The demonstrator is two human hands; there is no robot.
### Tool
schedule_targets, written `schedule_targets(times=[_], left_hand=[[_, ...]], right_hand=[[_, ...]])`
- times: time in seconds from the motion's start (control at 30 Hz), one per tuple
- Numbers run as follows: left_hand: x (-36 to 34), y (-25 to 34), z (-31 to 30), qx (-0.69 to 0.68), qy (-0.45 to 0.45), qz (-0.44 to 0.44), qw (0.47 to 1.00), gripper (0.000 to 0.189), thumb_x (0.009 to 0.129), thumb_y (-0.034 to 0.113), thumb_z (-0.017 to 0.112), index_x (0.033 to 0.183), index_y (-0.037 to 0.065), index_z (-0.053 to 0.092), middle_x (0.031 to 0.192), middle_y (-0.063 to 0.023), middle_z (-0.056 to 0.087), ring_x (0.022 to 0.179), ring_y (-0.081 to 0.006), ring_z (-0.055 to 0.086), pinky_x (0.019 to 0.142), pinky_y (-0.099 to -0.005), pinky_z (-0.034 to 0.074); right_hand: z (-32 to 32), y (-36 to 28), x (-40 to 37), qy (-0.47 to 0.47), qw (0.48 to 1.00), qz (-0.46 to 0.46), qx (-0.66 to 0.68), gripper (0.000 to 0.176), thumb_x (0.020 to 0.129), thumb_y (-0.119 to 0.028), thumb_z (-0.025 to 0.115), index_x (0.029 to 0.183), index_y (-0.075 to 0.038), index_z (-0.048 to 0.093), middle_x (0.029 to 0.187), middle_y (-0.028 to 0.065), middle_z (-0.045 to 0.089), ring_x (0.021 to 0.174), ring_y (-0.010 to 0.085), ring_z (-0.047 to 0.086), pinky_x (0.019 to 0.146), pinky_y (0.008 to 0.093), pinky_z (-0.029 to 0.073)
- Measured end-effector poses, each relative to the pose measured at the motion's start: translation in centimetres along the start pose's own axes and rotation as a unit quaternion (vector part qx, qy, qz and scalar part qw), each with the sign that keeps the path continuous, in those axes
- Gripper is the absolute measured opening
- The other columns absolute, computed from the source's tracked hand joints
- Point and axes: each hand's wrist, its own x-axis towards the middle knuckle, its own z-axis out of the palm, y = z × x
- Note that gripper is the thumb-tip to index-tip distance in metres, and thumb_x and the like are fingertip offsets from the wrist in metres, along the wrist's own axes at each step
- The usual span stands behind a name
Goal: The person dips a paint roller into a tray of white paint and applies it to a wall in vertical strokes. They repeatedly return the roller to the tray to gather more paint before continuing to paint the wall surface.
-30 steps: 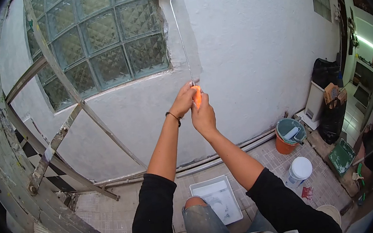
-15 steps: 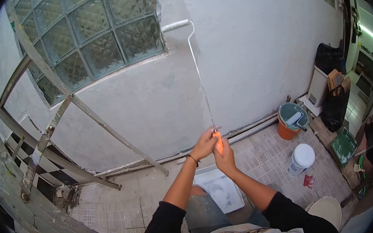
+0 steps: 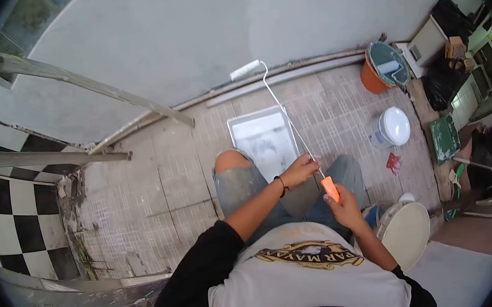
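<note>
We are holding the paint roller [image 3: 291,123] above the tray [image 3: 233,132], right hand [image 3: 342,204] gripping its orange handle [image 3: 330,189], the surest hold, left hand [image 3: 302,170] pinching the rod; we are judging it light, stiff-rodded, slippery-sleeved.

- Wall [image 3: 303,9] across twelve o'clock; duller grey on the left, whiter on the right;
- Window [image 3: 31,20] towards ten o'clock; darkish glass, cut off by the view's edge;
- Pipe [image 3: 309,73] at one o'clock, along the wall's foot;
- Floor [image 3: 142,188] of worn, patterned pale tiles;
- Chequered tiles [image 3: 29,230], black and white, between eight and nine o'clock;
- Next room [image 3: 464,100] towards three o'clock; light glints on its pale floor.
</note>
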Motion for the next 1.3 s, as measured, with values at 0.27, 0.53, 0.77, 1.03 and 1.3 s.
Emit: schedule_targets(times=[0.27,0.53,0.77,1.03,1.3], left_hand=[[-0.7,-7.4,2.4,-0.018,0.006,-0.172,0.985,0.033,0.093,0.036,0.055,0.101,0.004,0.054,0.084,-0.0060,0.061,0.074,-0.0124,0.060,0.058,-0.0234,0.047],[0.5,-9.1,-0.8,0.053,0.049,-0.238,0.969,0.043,0.093,0.044,0.051,0.096,0.001,0.055,0.085,-0.0104,0.063,0.071,-0.0147,0.062,0.056,-0.0274,0.049],[-0.1,-8.5,1.0,0.047,0.015,-0.242,0.969,0.044,0.094,0.045,0.046,0.079,0.004,0.056,0.070,-0.0072,0.058,0.052,-0.0131,0.053,0.042,-0.0269,0.040],[-0.7,-6.6,2.1,0.076,-0.016,-0.260,0.962,0.054,0.092,0.055,0.047,0.103,0.003,0.058,0.090,-0.0076,0.064,0.076,-0.0151,0.063,0.060,-0.0268,0.050],[-1.2,-6.2,4.1,0.006,-0.040,-0.321,0.946,0.046,0.091,0.051,0.053,0.093,0.005,0.055,0.079,-0.0047,0.061,0.058,-0.0110,0.056,0.044,-0.0219,0.040]], right_hand=[[-2.0,-1.4,-2.4,-0.094,0.968,0.119,-0.200,0.033,0.087,-0.026,0.060,0.103,0.002,0.053,0.086,0.0283,0.062,0.085,0.0459,0.060,0.073,0.0487,0.046],[1.4,0.9,0.6,-0.129,0.963,0.115,-0.208,0.033,0.089,-0.029,0.057,0.097,0.003,0.052,0.091,0.0303,0.061,0.090,0.0475,0.058,0.076,0.0507,0.045],[-0.1,1.0,-0.7,-0.147,0.950,0.115,-0.250,0.034,0.091,-0.029,0.054,0.098,0.004,0.054,0.092,0.0318,0.061,0.092,0.0490,0.057,0.078,0.0508,0.045],[-2.9,-3.0,0.1,-0.194,0.945,0.192,-0.181,0.036,0.091,-0.031,0.053,0.097,0.004,0.056,0.090,0.0303,0.062,0.090,0.0467,0.060,0.077,0.0496,0.047],[-4.4,-2.3,-1.3,-0.200,0.936,0.170,-0.234,0.037,0.090,-0.031,0.053,0.098,0.005,0.058,0.090,0.0301,0.062,0.090,0.0453,0.060,0.079,0.0491,0.046]])
